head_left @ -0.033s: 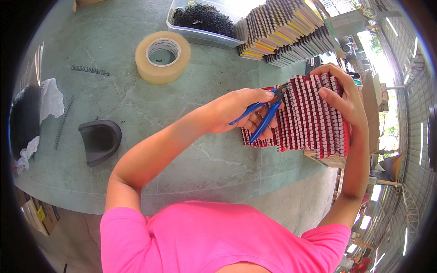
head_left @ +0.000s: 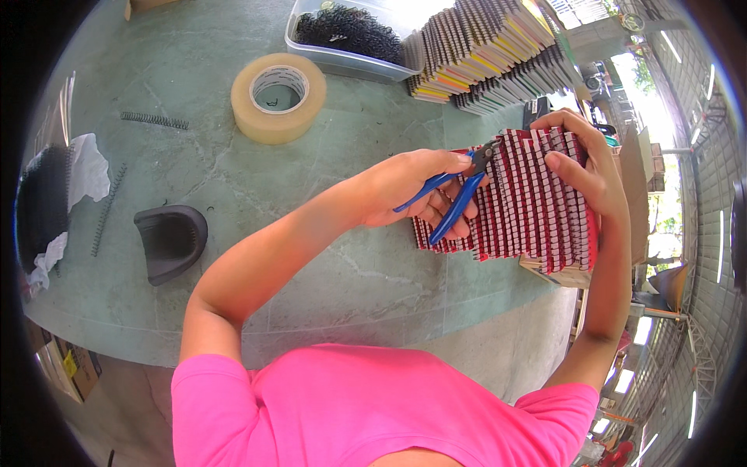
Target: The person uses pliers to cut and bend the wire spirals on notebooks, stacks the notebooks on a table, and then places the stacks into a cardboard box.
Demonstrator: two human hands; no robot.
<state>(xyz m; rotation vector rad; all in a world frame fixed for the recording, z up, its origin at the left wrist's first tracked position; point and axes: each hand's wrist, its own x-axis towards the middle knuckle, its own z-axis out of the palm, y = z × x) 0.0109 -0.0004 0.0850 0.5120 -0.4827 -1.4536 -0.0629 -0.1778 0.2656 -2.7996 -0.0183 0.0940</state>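
Note:
A stack of red spiral-bound notebooks (head_left: 521,210) lies at the right side of the table, its rows of pale wire binding facing up. My left hand (head_left: 401,187) is closed around blue-handled wire cutters (head_left: 457,205). Their handles are spread, and the dark jaws reach the far left part of the notebook bindings; whether the blades touch a wire is too small to tell. At the stack's far right corner, my right hand (head_left: 595,171) grips the notebooks, thumb on the bindings and fingers over the far edge.
A tape roll (head_left: 257,121), a black curved holder (head_left: 173,243) and a loose dark coil (head_left: 154,120) lie on the green table (head_left: 327,288). Behind stand a clear bin (head_left: 358,70) of black coils and stacked notebooks (head_left: 486,47). More black coils (head_left: 45,202) sit far left.
The wire cutters and my left hand have shifted very slightly to the right. My right hand and the notebooks have stayed in place.

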